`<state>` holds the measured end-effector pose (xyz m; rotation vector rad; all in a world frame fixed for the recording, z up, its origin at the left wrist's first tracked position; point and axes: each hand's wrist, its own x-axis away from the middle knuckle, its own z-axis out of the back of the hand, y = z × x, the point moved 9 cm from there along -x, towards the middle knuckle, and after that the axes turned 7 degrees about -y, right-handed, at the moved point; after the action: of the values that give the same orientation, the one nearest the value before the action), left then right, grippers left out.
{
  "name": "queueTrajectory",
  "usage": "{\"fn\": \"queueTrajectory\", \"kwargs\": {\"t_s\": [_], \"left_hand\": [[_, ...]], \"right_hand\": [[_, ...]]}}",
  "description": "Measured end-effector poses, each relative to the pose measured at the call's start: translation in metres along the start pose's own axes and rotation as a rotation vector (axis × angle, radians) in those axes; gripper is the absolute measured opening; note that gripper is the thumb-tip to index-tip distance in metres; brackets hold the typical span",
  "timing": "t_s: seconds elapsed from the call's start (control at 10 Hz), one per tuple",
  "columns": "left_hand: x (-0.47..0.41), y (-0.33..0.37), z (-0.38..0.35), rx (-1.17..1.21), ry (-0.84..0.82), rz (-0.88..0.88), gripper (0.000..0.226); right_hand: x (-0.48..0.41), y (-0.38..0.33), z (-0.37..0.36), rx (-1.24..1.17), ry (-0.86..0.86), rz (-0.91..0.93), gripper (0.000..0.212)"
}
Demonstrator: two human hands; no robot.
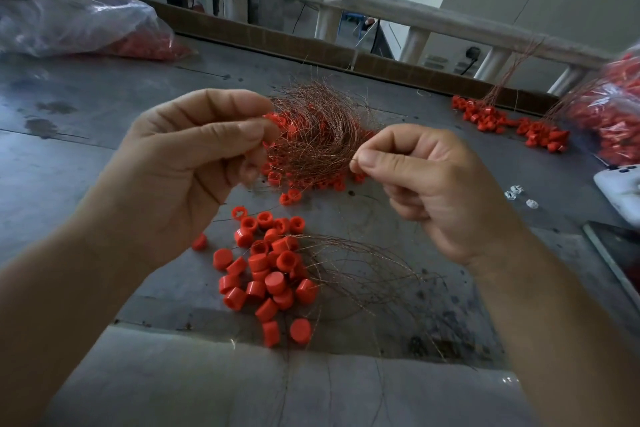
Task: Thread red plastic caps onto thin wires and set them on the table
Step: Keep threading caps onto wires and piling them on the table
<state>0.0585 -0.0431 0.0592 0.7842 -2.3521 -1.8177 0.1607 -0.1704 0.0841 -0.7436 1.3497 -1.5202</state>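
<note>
Both hands were held raised above the grey, scuffed table (86,149). The fingers of the left hand (194,163) were curled, with the thumb pressed against the forefinger in a pinch. A dark strand (207,189) was seen running across its palm, but whether a cap was also held there could not be told. By the right hand (415,184) the end of a thin wire (352,161) was pinched between thumb and forefinger, the other fingers being folded in.

Behind the hands a tangled nest of coppery wires (311,135) lay on the table, with red caps hanging at its edges. Below the hands a heap of loose caps (270,274) was found, small smooth cylinders, closed on one end and hollow on the other. Just beside it some loose curved wires (363,270) were spread. Far right, a row of threaded caps (512,125) was laid out.
</note>
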Motion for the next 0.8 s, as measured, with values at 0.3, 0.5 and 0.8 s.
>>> {"fn": "queueTrajectory", "kwargs": {"t_s": [0.3, 0.5, 0.8], "left_hand": [[0.002, 0.000, 0.010, -0.305, 0.095, 0.047, 0.046], [0.002, -0.020, 0.006, -0.885, -0.037, 0.151, 0.042], [0.001, -0.030, -0.004, -1.074, -0.172, 0.189, 0.045]], "right_hand": [[0.001, 0.004, 0.004, 0.686, -0.090, -0.068, 0.014], [0.000, 0.029, -0.001, 0.811, -0.216, -0.228, 0.020], [0.002, 0.041, -0.005, 0.825, -0.311, -0.323, 0.019]]}}
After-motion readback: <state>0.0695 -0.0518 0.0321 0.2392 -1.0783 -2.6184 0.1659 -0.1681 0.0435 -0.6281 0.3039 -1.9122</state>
